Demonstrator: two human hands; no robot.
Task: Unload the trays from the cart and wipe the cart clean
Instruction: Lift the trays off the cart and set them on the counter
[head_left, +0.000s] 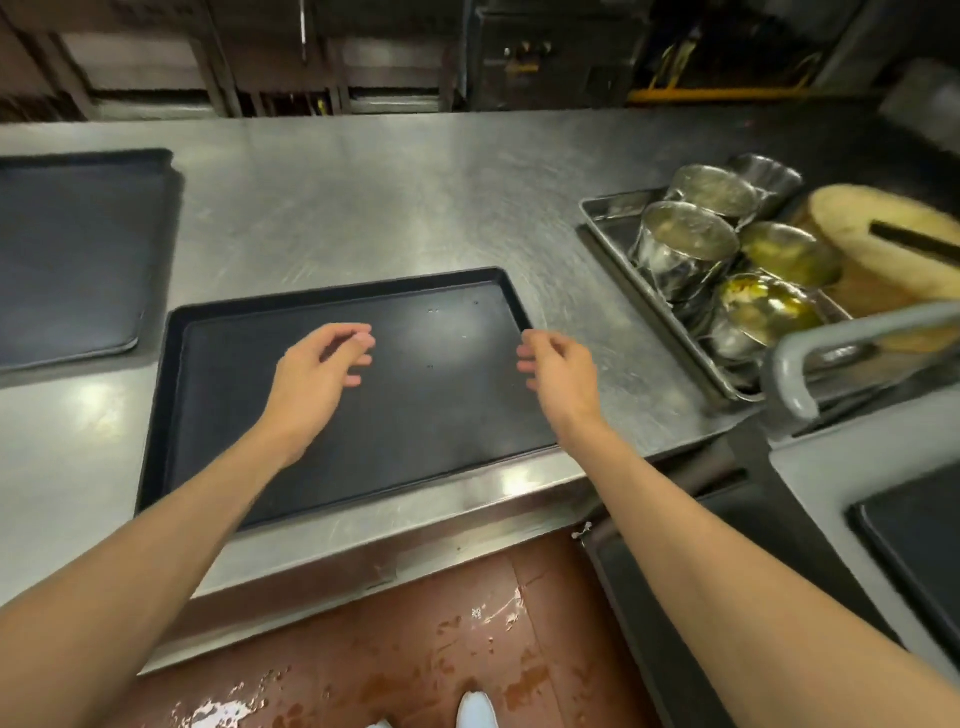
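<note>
A black tray (447, 415) lies flat on the steel counter (395, 208), close to its front edge. My left hand (317, 379) hovers above the tray's middle, fingers loosely curled and apart, holding nothing. My right hand (561, 374) hangs over the tray's right rim, also empty with fingers apart. A second black tray (67, 260) rests at the counter's far left. At the right stands the grey cart (831, 467) with its handle (795, 364); another black tray (919, 551) sits on its top.
A metal tray (613, 218) with several dirty steel bowls sits at the counter's right. Behind it is a round wooden chopping block (878, 228) with a knife on it. The wet reddish floor (415, 649) lies below, my white shoe at the bottom edge.
</note>
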